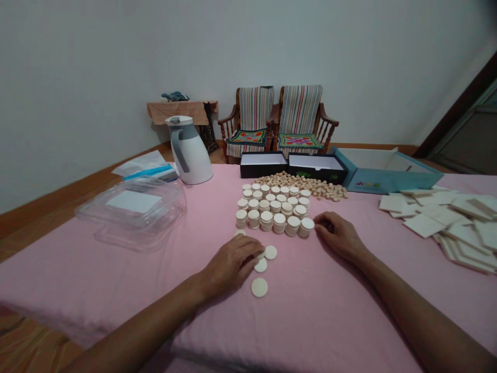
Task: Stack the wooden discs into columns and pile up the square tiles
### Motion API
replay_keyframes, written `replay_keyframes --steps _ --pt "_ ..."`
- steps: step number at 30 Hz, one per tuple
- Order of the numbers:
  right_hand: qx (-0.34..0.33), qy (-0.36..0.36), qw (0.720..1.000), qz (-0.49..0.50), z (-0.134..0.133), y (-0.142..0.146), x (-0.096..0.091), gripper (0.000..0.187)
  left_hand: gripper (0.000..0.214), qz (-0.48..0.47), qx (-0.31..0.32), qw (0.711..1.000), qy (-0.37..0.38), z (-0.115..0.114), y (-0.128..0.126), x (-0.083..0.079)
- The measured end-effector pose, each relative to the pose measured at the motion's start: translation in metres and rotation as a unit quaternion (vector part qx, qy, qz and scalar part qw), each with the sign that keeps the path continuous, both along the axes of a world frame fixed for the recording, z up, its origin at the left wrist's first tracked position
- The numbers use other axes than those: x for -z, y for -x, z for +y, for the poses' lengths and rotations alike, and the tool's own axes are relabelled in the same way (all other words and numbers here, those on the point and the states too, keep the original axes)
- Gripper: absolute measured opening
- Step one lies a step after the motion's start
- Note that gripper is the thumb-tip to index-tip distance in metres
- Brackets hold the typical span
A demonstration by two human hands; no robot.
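My left hand (235, 261) reaches over a few loose round wooden discs in front of the stacks. Its thumb and fingers close on a wooden disc (261, 255), partly hidden under the fingertips. Beside it lie one disc (271, 252), another disc (260, 265) and, nearer to me, a third disc (260, 287). A further disc (240, 233) peeks out beyond the knuckles. Several disc stacks (279, 223) stand upright in rows. My right hand (337, 234), fingers loosely curled with a gap between thumb and forefinger, rests on the cloth against the rightmost front stack (306, 227).
Small wooden beads (310, 184) are heaped behind the stacks, before two black boxes (264, 167) (316, 168). A blue box (388, 178) and square wooden pieces (450, 217) lie right. Left are a clear plastic container (135, 207), a white jug (196, 155) and a tissue pack (155, 172).
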State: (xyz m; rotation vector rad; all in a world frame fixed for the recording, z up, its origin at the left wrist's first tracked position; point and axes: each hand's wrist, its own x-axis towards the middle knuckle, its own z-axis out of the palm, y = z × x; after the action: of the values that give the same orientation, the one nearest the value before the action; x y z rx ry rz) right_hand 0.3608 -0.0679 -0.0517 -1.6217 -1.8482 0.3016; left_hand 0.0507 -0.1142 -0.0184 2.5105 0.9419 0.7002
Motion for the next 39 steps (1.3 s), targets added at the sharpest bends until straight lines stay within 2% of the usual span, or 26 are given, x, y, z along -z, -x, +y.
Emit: replay_keyframes --steps 7,12,15,19,25,28,32,34,36,39 --pt "-0.004 0.002 1.0 0.005 0.001 -0.001 0.001 0.017 0.013 -0.022 -0.053 0.998 -0.004 -0.001 -0.001 -0.001" --pt "-0.007 -0.007 1.0 0.003 0.001 -0.001 0.002 0.017 0.014 -0.058 -0.187 0.978 -0.068 0.009 0.009 0.0" --pt "-0.008 -0.006 1.0 0.004 0.001 -0.001 0.002 0.017 0.014 -0.047 -0.238 0.966 -0.087 0.015 0.015 0.001" --pt "-0.006 -0.004 1.0 0.006 0.0 0.0 0.001 0.017 0.012 -0.025 -0.257 0.962 -0.088 0.018 0.016 0.003" --pt "-0.004 0.003 1.0 0.006 0.0 0.0 0.0 0.016 0.014 -0.026 -0.248 0.965 -0.085 0.019 0.018 0.007" --pt "-0.008 0.002 1.0 0.009 0.0 0.0 0.001 0.017 0.011 -0.06 -0.198 0.974 -0.09 0.016 0.018 0.003" --pt "-0.006 0.003 1.0 0.014 0.0 0.0 0.001 0.016 0.019 -0.047 0.004 0.999 -0.023 0.004 0.011 -0.005" --pt "-0.008 0.002 1.0 0.017 -0.001 0.0 0.001 0.015 0.028 -0.022 0.068 0.997 0.001 -0.002 0.006 -0.008" --pt "-0.008 0.002 1.0 0.019 -0.001 0.0 0.0 0.015 0.033 -0.003 0.088 0.996 0.007 -0.005 0.003 -0.009" --pt "-0.008 0.0 1.0 0.011 -0.001 0.0 -0.001 0.015 0.032 0.014 0.074 0.997 0.004 -0.005 0.002 -0.006"
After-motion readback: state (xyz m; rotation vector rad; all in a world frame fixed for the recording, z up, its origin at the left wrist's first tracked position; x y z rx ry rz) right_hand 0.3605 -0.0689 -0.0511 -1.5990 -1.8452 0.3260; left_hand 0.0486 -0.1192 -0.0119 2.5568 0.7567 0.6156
